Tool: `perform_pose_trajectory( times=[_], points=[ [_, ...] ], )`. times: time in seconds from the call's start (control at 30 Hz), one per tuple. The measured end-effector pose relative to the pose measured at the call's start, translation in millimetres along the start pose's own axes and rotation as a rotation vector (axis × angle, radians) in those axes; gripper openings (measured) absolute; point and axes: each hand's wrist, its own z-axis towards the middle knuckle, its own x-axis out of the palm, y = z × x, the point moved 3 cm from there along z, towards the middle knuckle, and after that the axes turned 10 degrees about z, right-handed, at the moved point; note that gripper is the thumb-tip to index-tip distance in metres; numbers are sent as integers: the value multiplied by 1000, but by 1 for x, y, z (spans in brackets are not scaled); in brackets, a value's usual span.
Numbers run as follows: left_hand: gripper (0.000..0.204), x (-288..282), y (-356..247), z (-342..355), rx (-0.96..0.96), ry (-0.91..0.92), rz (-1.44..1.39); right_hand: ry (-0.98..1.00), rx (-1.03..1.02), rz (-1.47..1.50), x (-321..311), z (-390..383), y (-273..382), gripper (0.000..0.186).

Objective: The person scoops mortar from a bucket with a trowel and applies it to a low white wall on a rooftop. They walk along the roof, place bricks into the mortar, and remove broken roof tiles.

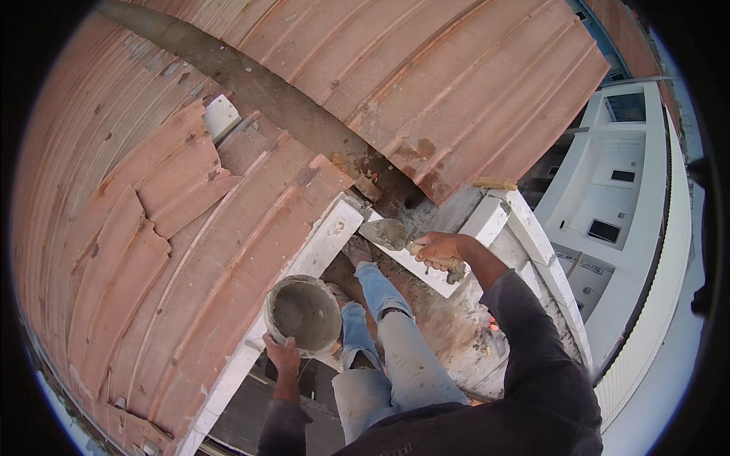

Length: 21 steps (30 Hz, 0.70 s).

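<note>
My left hand (283, 353) grips the near left side of a grey, mortar-stained bucket (322, 302), held tilted beside my legs and against a white wall edge. Wet-looking grey material coats the inside of the bucket. In my right hand (439, 251) is the handle of a trowel (385, 234), its blade pointing left and smeared with grey mortar. The blade lies over a short white wall (426, 277), just beyond my foot; whether it touches the wall I cannot tell.
Reddish corrugated roof sheets (449, 83) spread ahead, with more roofing (236, 228) at left, torn in places. A dark gutter (304, 106) runs between them. White wall ledges (327, 232) flank my legs. Rubble (368, 188) lies at the gutter's end. A white building (631, 190) stands right.
</note>
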Motion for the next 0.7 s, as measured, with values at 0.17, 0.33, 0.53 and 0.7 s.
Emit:
perform_pose_trajectory(
  times=[0.17, 0.33, 0.53, 0.7],
  points=[
    [50, 47, -13, 47, 92, 25, 156, -175, 91, -443, -49, 152, 64, 27],
    [50, 74, -29, 68, 71, 59, 192, -285, 154, -647, -12, 285, 86, 32],
    [51, 74, -48, 84, 76, 120, 240, -223, -46, -858, 59, 306, 63, 33],
    [50, 78, -57, 100, 44, 163, 265, -266, -132, -867, 80, 221, 49, 30]
  ],
)
